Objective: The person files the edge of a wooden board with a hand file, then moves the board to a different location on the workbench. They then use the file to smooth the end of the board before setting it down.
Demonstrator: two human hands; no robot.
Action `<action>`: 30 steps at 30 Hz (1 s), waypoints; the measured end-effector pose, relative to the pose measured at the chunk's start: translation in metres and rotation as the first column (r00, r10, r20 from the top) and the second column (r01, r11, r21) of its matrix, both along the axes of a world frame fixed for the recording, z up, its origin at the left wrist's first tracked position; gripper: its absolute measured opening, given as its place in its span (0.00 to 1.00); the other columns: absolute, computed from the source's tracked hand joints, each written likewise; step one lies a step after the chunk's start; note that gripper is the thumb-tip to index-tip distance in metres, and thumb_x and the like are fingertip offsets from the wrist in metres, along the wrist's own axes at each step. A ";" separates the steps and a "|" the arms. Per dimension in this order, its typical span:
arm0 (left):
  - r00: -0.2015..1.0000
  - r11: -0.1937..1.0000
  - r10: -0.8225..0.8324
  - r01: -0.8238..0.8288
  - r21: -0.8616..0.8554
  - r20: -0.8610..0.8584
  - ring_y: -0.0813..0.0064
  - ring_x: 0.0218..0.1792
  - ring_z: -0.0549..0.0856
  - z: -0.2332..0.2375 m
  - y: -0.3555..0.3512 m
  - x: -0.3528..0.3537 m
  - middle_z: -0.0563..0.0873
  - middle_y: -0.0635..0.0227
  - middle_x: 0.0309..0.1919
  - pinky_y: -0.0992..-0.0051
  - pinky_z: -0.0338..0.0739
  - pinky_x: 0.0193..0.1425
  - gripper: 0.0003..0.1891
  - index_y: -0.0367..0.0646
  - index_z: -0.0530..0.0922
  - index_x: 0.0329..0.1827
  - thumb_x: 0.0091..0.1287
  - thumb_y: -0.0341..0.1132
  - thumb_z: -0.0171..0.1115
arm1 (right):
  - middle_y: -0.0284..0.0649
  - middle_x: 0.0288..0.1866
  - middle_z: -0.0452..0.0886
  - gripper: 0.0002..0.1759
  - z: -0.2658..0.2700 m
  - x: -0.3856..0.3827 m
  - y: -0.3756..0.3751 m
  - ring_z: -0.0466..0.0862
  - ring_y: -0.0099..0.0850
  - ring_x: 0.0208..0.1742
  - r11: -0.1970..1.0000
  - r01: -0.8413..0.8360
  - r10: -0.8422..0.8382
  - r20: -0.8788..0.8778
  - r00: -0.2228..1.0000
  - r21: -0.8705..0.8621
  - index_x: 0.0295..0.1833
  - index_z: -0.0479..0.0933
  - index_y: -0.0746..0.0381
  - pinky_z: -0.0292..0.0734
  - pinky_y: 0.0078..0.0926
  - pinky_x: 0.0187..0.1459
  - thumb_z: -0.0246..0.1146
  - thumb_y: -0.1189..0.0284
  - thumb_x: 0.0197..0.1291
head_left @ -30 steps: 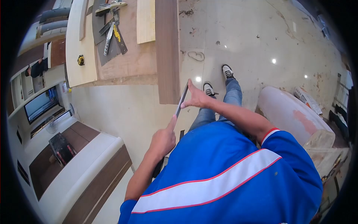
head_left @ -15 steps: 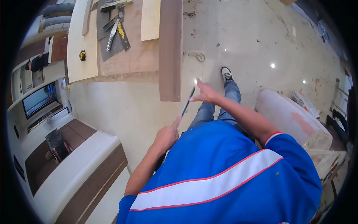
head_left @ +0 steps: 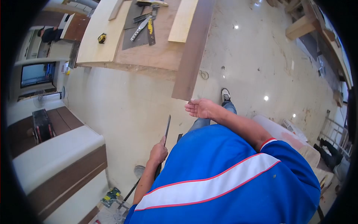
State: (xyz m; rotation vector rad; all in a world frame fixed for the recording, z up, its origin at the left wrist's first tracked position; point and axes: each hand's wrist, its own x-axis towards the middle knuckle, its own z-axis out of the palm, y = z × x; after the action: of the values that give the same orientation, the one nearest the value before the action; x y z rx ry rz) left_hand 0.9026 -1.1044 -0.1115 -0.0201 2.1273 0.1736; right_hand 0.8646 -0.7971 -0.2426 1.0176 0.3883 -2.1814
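Observation:
My left hand (head_left: pixel 159 152) is wrapped round the lower end of a long, thin, dark metal file (head_left: pixel 167 127), which points up and away from me. The file's tip stands over the floor, apart from the board. At the near end of a long brown board (head_left: pixel 194 54), my right hand (head_left: pixel 202 108) has its palm turned up and its fingers stretched out. The thumb side of that hand is right at the board's corner. This board lies along the right edge of a wooden workbench (head_left: pixel 149 59) and juts out toward me.
On the workbench are a tape measure (head_left: pixel 101 38), a putty knife (head_left: pixel 141 29), a brush (head_left: pixel 156 3) and a pale wood strip (head_left: pixel 183 20). At left stands a white and brown cabinet (head_left: pixel 71 156). A person (head_left: pixel 51 34) is far left; a pinkish-white rounded piece (head_left: pixel 270 125) is right.
My hands have moved apart: the right let go of the file's tip and came to the board's end. My left hand lowered with the file, and the view shifted.

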 end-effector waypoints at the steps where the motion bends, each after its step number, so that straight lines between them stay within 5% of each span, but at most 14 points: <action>1: 0.998 0.998 0.058 -0.058 0.028 0.017 0.46 0.42 0.89 -0.012 -0.010 0.006 0.88 0.41 0.40 0.54 0.81 0.48 0.35 0.50 0.62 0.82 0.69 0.33 0.52 | 0.39 0.60 0.83 0.12 0.003 0.000 -0.003 0.80 0.39 0.63 1.000 0.018 -0.018 0.024 1.000 0.022 0.57 0.74 0.58 0.73 0.45 0.65 0.54 0.64 0.79; 5: 0.930 0.891 0.334 -0.364 0.271 0.151 0.44 0.49 0.88 -0.121 -0.084 0.054 0.88 0.40 0.46 0.54 0.81 0.54 0.36 0.49 0.60 0.83 0.71 0.41 0.56 | 0.38 0.58 0.83 0.11 0.005 0.001 -0.013 0.80 0.38 0.63 0.993 0.106 -0.109 0.064 0.992 0.049 0.55 0.73 0.58 0.73 0.45 0.65 0.52 0.63 0.80; 11: 0.857 0.734 0.458 -0.514 0.443 0.235 0.44 0.55 0.87 -0.160 -0.107 0.089 0.87 0.39 0.52 0.57 0.79 0.59 0.37 0.47 0.61 0.82 0.72 0.48 0.59 | 0.40 0.55 0.83 0.12 0.006 0.008 -0.026 0.80 0.39 0.63 0.964 0.264 -0.263 0.029 0.964 -0.032 0.55 0.74 0.59 0.73 0.45 0.65 0.53 0.63 0.79; 17: 0.863 0.775 0.467 -0.504 0.381 0.192 0.44 0.54 0.87 -0.120 -0.111 0.084 0.87 0.38 0.51 0.57 0.79 0.57 0.37 0.44 0.63 0.81 0.70 0.44 0.61 | 0.44 0.57 0.82 0.12 -0.002 0.014 -0.024 0.79 0.39 0.65 0.947 0.299 -0.306 0.043 0.951 0.115 0.57 0.73 0.64 0.70 0.45 0.69 0.57 0.68 0.75; 20: 0.920 0.892 0.388 -0.390 0.230 0.057 0.45 0.54 0.88 -0.080 -0.092 0.071 0.87 0.38 0.51 0.58 0.80 0.55 0.38 0.43 0.63 0.81 0.68 0.41 0.63 | 0.44 0.57 0.82 0.13 -0.007 0.020 -0.017 0.80 0.39 0.64 0.936 0.320 -0.332 0.065 0.941 0.149 0.58 0.73 0.64 0.70 0.45 0.69 0.58 0.71 0.73; 25: 0.913 0.901 0.407 -0.397 0.174 -0.024 0.50 0.50 0.89 -0.111 -0.132 0.088 0.88 0.42 0.48 0.58 0.81 0.51 0.36 0.42 0.66 0.79 0.68 0.41 0.65 | 0.43 0.61 0.82 0.14 0.003 0.036 -0.018 0.80 0.36 0.63 0.923 0.241 -0.217 -0.110 0.970 0.299 0.60 0.74 0.62 0.71 0.42 0.67 0.59 0.72 0.71; 28: 0.746 0.676 0.650 -0.655 0.337 0.144 0.55 0.43 0.89 -0.102 -0.130 0.090 0.89 0.49 0.42 0.60 0.80 0.47 0.31 0.40 0.71 0.75 0.71 0.43 0.63 | 0.41 0.59 0.84 0.13 0.003 0.033 -0.025 0.82 0.35 0.60 0.946 0.237 -0.204 -0.163 0.965 0.221 0.60 0.75 0.60 0.71 0.42 0.65 0.58 0.71 0.72; 30: 0.429 0.335 0.813 -0.898 0.286 0.394 0.60 0.37 0.87 -0.083 -0.115 0.080 0.88 0.54 0.37 0.61 0.79 0.44 0.27 0.39 0.74 0.72 0.74 0.44 0.61 | 0.39 0.55 0.86 0.11 -0.008 0.019 -0.027 0.83 0.34 0.57 0.955 0.226 -0.206 -0.116 0.972 0.190 0.57 0.77 0.59 0.72 0.42 0.63 0.57 0.69 0.73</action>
State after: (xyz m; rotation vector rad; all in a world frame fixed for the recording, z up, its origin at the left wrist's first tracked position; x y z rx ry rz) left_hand 0.9827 -1.2199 -0.1946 -0.8946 1.6032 1.2846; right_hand 0.8834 -0.8238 -0.2507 1.1125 0.5771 -2.4321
